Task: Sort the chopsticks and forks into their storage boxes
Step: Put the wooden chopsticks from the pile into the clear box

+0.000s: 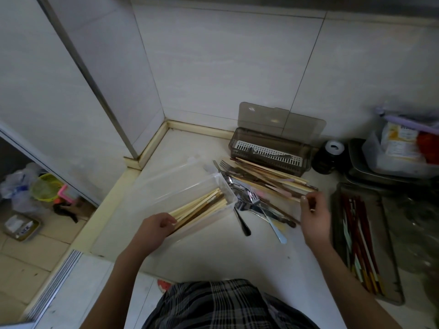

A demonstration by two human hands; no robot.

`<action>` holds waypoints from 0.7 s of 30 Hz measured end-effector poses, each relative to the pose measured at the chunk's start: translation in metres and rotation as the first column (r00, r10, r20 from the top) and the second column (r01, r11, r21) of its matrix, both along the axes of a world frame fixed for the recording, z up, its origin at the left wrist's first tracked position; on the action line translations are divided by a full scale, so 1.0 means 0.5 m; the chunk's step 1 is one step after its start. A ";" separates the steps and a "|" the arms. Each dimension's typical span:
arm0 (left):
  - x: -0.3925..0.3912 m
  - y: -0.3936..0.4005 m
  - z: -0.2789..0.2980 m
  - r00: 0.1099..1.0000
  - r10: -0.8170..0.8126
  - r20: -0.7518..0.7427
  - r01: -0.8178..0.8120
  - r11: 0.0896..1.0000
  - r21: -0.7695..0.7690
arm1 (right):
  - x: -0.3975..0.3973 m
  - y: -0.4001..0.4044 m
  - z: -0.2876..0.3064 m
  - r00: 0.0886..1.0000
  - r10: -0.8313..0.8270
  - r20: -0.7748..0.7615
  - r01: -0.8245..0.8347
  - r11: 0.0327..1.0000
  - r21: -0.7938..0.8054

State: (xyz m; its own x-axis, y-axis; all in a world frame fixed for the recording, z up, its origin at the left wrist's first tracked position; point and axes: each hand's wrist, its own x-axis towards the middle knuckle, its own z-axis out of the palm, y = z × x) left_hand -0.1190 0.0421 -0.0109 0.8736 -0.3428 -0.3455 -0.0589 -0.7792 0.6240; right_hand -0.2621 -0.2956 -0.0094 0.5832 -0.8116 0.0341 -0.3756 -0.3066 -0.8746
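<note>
Pale wooden chopsticks (199, 206) lay lengthwise in the clear box (190, 186), long axis running from near-left to far-right. The left hand (155, 225) gripped their near ends. Right of the box, the right hand (313, 211) pinched one chopstick (268, 188) from the mixed pile (259, 193); bare counter (213, 252) lay nearer.

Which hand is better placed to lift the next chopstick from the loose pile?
Right. The right hand already pinches chopsticks at the loose pile, while the left hand holds the bundle in the clear box.
</note>
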 end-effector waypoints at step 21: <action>-0.083 -0.122 0.041 0.717 -0.433 0.546 0.417 0.894 0.161 | 0.056 0.082 0.017 0.900 0.436 0.009 -0.435 0.896 0.086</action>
